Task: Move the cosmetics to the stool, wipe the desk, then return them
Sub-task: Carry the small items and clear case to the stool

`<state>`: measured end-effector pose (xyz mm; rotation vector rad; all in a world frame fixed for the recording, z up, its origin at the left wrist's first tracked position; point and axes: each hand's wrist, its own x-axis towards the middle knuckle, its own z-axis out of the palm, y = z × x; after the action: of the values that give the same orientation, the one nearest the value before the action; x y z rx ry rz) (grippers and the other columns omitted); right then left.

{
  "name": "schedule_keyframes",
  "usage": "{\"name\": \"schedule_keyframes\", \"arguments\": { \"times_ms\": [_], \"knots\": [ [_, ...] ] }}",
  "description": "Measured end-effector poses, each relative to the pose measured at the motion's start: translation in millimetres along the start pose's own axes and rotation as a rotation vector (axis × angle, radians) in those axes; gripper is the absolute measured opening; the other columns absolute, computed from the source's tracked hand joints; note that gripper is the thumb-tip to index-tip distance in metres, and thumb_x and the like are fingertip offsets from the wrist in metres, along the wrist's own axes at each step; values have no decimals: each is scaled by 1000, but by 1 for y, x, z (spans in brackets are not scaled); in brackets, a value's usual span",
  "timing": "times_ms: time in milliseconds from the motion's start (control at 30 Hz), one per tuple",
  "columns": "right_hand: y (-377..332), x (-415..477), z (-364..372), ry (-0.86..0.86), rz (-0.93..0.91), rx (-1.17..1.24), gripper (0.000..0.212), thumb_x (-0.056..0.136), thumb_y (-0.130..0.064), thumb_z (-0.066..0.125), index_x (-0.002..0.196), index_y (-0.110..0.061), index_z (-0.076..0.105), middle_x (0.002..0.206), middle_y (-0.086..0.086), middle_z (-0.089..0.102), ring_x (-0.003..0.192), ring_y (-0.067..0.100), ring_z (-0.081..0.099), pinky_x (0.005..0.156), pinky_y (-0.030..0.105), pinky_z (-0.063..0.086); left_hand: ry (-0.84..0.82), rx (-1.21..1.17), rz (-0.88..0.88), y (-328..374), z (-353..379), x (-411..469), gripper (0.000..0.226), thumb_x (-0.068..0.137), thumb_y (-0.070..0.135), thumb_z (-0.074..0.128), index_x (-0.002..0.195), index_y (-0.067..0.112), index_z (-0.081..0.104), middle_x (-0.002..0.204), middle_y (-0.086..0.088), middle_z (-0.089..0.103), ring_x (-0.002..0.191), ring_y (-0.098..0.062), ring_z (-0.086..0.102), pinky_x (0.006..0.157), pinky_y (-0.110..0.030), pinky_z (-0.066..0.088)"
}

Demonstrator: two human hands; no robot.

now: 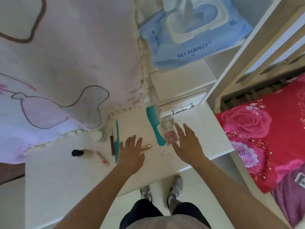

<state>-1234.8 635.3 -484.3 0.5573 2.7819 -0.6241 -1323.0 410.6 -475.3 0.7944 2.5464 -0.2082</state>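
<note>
Head view, white glossy surface (pixel 54 187), entries left to right.

Dark-capped beige foundation bottle (pixel 82 153) lying at 9 o'clock of the left hand; a small pink patterned tube (pixel 103 158) just beside it. White round jar (pixel 97 135) at 10 o'clock. Dark red lip-gloss tube (pixel 112 141) lies against a slim teal tail comb (pixel 117 141).

Left hand (pixel 132 152): fingers spread, empty, palm down over the surface. A gold lipstick tube (pixel 146 147) sits at its 3 o'clock, at the fingertips (contact unclear).

Wide teal plastic comb (pixel 154 125), then a pink compact (pixel 170 138) and a pale scrunchie (pixel 166 125).

Right hand (pixel 188 144): open, empty, beside the compact.

Blue wet-wipe pack (pixel 194 35) on the shelf at 12 o'clock.

Judgement: task barely begun. All cosmetics are on the surface, none moved; stool not in view; wiping and return remain.
</note>
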Motion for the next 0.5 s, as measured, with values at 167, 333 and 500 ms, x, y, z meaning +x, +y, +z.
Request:
{"name": "schedule_keyframes", "arguments": {
  "times_ms": [167,333,500],
  "knots": [
    [0,18,30,-102,3,-46,66,98,-43,48,156,-28,19,153,16,29,132,35,38,103,43,41,-69,4,80,4,20,40,53,94,31,45,144,19,31,135,-6,45,119,-25,44,94,-39,39],
    [-7,28,45,-64,14,-95,51,90,-41,62,135,-22,48,123,14,52,98,32,53,79,41,51,-122,-56,119,3,33,64,37,93,16,47,129,19,41,122,-3,47,107,-22,48,76,-31,38],
    [-15,45,40,-112,131,-54,59,81,-39,65,136,-26,45,114,7,48,93,24,49,74,34,53,-60,-123,154,-5,27,72,36,94,15,47,129,19,43,121,-3,48,104,-21,49,72,-29,38]
  ]
}}
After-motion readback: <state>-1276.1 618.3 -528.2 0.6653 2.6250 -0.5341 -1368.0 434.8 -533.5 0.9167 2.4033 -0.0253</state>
